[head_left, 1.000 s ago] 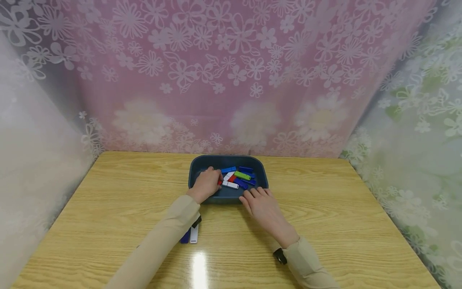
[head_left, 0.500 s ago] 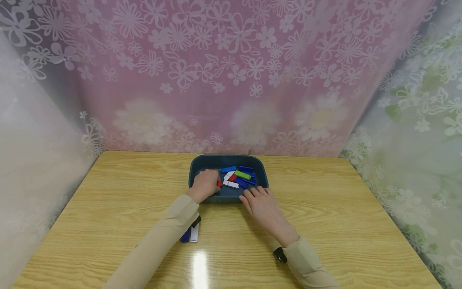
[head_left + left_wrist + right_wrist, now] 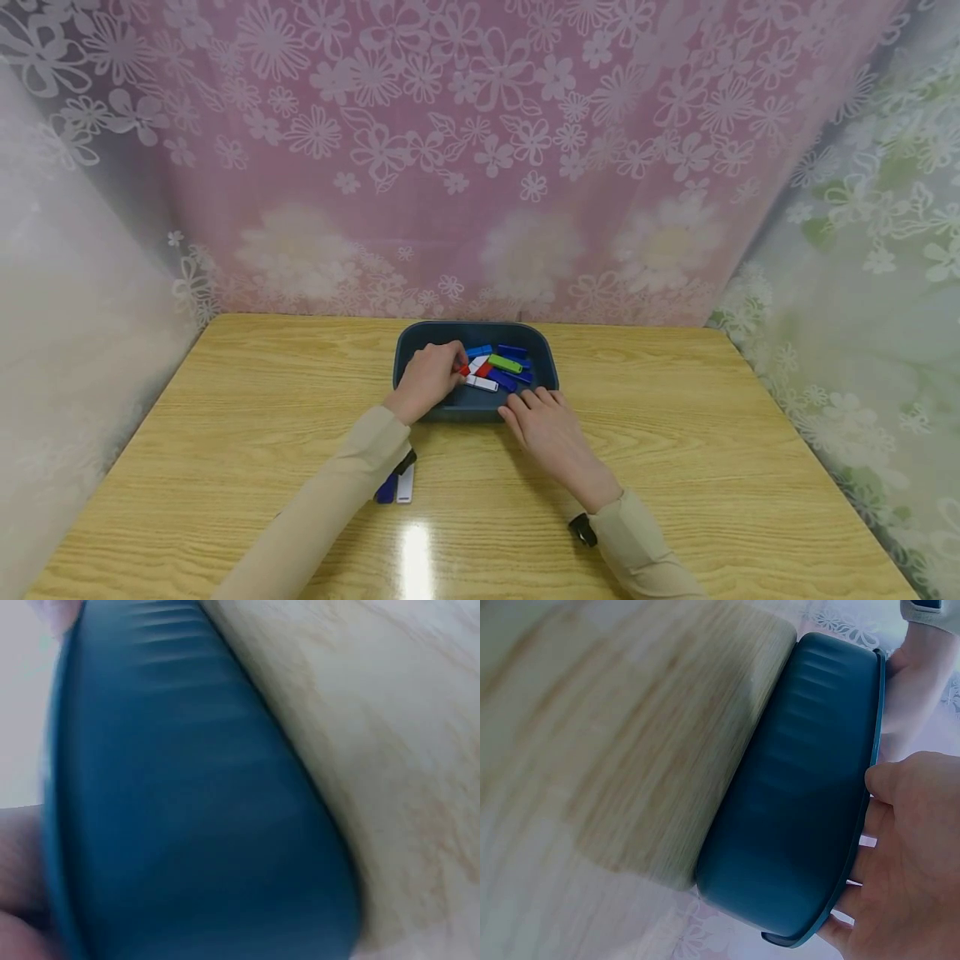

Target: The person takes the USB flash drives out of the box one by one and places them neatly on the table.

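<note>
My left hand [image 3: 426, 382] reaches over the front rim of a dark blue-green plastic tray [image 3: 551, 354]. Its thumb and fingers pinch a small red USB stick [image 3: 464, 370], partly hidden by them. Close by in the tray lie a white stick [image 3: 481, 383], a green one [image 3: 506, 363], another red one [image 3: 485, 369] and several blue ones [image 3: 501, 381]. My right hand [image 3: 550, 429] holds the tray's front right rim. In the right wrist view, the thumb [image 3: 881, 782] is on the outer side and the fingers [image 3: 862, 862] go behind the rim.
A dark blue stick [image 3: 386, 490] and a white stick [image 3: 405, 485] lie side by side on the wooden table [image 3: 675, 417], partly under my left forearm. A pink flowered curtain [image 3: 480, 167] hangs behind the table's back edge.
My left fingers have shifted slightly right and away from me inside the tray, and the red USB stick has moved with them. The right hand stays put on the rim.
</note>
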The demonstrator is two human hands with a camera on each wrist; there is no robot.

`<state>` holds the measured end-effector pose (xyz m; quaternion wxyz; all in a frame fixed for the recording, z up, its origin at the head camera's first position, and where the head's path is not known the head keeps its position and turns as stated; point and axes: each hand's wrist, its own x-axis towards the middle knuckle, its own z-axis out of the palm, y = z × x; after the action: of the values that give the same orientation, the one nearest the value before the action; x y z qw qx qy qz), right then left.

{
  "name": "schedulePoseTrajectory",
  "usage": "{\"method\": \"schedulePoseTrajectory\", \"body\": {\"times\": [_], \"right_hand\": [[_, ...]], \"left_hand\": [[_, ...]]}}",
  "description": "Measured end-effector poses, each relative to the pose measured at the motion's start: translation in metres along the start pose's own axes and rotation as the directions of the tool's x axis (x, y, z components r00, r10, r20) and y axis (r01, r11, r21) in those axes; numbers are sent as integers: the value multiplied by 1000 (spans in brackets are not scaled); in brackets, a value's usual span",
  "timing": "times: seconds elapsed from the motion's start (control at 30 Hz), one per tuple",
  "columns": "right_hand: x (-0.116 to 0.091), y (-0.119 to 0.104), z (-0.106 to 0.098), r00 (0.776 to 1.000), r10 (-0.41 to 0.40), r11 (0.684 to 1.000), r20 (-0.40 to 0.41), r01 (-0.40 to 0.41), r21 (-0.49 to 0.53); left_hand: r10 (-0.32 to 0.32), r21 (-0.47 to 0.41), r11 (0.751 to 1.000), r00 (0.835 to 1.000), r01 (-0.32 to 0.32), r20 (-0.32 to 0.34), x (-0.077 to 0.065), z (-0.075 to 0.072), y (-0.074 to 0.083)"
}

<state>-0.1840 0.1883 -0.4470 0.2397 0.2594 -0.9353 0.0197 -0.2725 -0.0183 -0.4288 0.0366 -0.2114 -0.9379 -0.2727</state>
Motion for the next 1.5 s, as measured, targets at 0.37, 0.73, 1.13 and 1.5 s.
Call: {"method": "schedulePoseTrajectory", "body": {"times": [0.37, 0.73, 1.13, 1.5], "right_hand": [[0, 1, 2, 1000, -2, 1000, -7, 2, -4], [1, 0, 1, 1000, -13, 1000, -26, 13, 8], [0, -1, 1, 1000, 2, 1000, -2, -2, 13], [1, -1, 0, 1000, 19, 1000, 25, -20, 17]], "left_hand": [[67, -44, 997, 995, -70, -76, -16, -19, 20], [56, -139, 988, 993, -71, -105, -37, -32, 29], [57, -195, 978, 994, -75, -95, -61, -36, 29], [39, -229, 972, 998, -51, -57, -85, -31, 21]]}}
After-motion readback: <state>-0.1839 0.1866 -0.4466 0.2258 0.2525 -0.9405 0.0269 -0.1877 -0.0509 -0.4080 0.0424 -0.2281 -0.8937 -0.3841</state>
